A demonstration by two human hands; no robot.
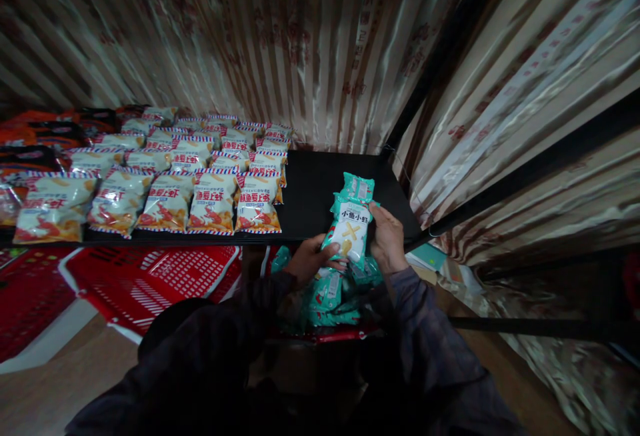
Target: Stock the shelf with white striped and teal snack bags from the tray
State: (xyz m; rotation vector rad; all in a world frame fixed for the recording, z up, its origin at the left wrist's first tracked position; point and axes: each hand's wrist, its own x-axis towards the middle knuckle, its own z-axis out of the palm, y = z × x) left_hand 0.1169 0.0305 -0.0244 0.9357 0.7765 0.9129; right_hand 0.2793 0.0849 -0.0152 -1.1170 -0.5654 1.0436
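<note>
Both hands are closed on a teal and white snack bag (353, 229), held upright over the front edge of the black shelf (313, 186). My left hand (311, 259) grips its lower left side, thumb across the front. On the upper right side, my right hand (388, 237) has its fingers around the edge. A second teal bag (358, 187) shows just behind the top of the held one; whether it stands on the shelf or is held too, I cannot tell. Below my hands, more teal snack bags (327, 297) lie in a red basket (345, 337).
White shrimp-print snack bags (213, 203) stand in rows on the shelf's left, with orange and black bags (43, 135) farther left. Red baskets (170, 276) sit below. A pleated curtain (300, 56) hangs behind, and a black frame bar (500, 186) crosses at right.
</note>
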